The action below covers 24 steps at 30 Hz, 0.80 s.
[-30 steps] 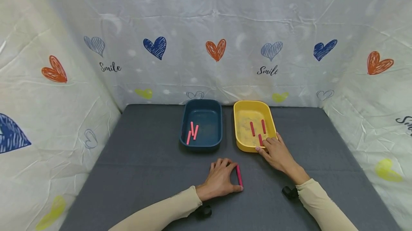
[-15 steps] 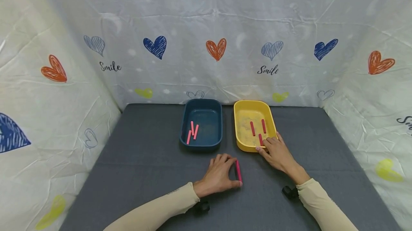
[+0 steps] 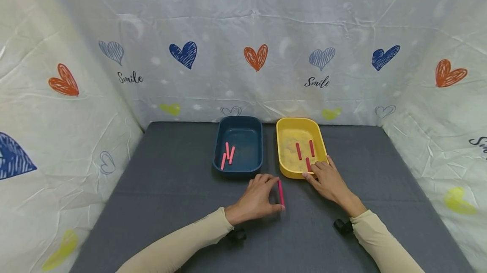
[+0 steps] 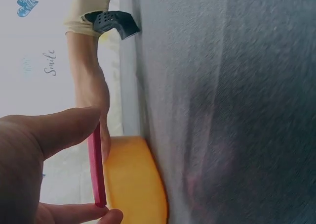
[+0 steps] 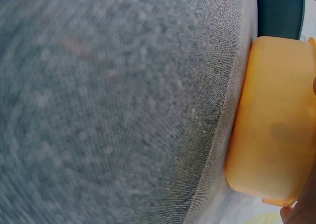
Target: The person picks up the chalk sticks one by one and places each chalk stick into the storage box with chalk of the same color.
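Note:
My left hand [image 3: 256, 199] pinches a dark pink chalk stick [image 3: 281, 193] by its two ends, thumb at the near end and fingertips at the far end. In the left wrist view the same chalk stick [image 4: 97, 169] spans the gap between thumb and fingers. My right hand [image 3: 329, 182] grips the near right corner of the yellow tray [image 3: 283, 159], its thumb at the front wall and fingers over the rim. Inside that tray lie 3 dark red-pink chalk sticks [image 3: 298, 151], one partly beside my fingers. The blue tray [image 3: 249, 165] to its left holds 3 lighter pink chalk sticks [image 3: 231, 155].
Both trays stand side by side near the back of the grey cloth-covered table [image 3: 171, 171]. A printed curtain [image 3: 213, 83] with hearts rises right behind them and along both sides. Each wrist carries a black camera [image 3: 342, 226].
My left hand has moved away from me and slightly left, carrying the chalk stick toward the trays. The right hand stays on the yellow tray, and the sticks in both trays lie as before.

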Tool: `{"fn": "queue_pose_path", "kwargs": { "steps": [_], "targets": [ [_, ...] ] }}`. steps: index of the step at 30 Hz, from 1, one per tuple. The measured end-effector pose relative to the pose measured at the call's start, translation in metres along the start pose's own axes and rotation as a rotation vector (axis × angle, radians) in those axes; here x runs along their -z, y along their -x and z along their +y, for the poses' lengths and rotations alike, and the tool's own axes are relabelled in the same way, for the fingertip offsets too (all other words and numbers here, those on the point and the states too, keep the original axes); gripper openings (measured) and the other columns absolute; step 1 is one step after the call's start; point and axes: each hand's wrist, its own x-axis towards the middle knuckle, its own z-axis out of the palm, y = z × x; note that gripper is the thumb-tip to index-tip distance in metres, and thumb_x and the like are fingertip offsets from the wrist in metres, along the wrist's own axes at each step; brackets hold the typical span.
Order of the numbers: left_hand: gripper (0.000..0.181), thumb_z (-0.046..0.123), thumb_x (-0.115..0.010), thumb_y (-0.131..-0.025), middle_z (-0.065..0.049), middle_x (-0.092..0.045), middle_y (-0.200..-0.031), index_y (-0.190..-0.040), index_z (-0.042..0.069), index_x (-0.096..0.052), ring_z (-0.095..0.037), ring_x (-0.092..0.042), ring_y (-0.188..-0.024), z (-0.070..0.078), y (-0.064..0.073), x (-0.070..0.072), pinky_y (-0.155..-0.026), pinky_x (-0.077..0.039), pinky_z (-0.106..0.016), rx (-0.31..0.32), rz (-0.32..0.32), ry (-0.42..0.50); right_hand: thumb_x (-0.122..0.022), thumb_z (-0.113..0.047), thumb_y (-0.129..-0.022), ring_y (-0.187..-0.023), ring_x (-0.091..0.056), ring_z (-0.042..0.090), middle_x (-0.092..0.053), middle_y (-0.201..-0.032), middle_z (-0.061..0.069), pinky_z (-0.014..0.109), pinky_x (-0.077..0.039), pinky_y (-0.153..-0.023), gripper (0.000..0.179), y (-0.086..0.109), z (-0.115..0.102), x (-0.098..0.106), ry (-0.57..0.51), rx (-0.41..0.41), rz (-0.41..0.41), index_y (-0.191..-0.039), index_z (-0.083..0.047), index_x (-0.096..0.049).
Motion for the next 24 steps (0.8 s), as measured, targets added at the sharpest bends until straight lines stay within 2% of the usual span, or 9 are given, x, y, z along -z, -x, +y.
{"fn": "queue_pose_path", "kwargs": {
  "steps": [12, 24],
  "targets": [
    [0.081, 0.045, -0.080, -0.078, -0.007, -0.049, -0.141, -0.145, 0.013, -0.047, -0.025, -0.041, -0.128, 0.000, -0.013, 0.021, -0.108, -0.038, -0.050, 0.003, 0.030, 0.092, -0.058, -0.041, -0.097, -0.094, -0.060, 0.027, -0.059, -0.084, 0.002, 0.059, -0.020, -0.117, 0.028, -0.002, 0.001, -0.002, 0.004, -0.004, -0.008, -0.086, -0.016, -0.057],
    [0.082, 0.043, -0.080, -0.079, -0.007, -0.047, -0.143, -0.147, 0.014, -0.045, -0.025, -0.041, -0.129, 0.000, -0.030, 0.039, -0.110, -0.039, -0.049, 0.008, 0.054, 0.152, -0.059, -0.040, -0.097, -0.091, -0.061, 0.027, -0.058, -0.082, 0.002, 0.060, -0.022, -0.117, 0.028, -0.002, 0.001, -0.001, 0.012, 0.005, 0.002, -0.084, -0.016, -0.057]
  ]
}}
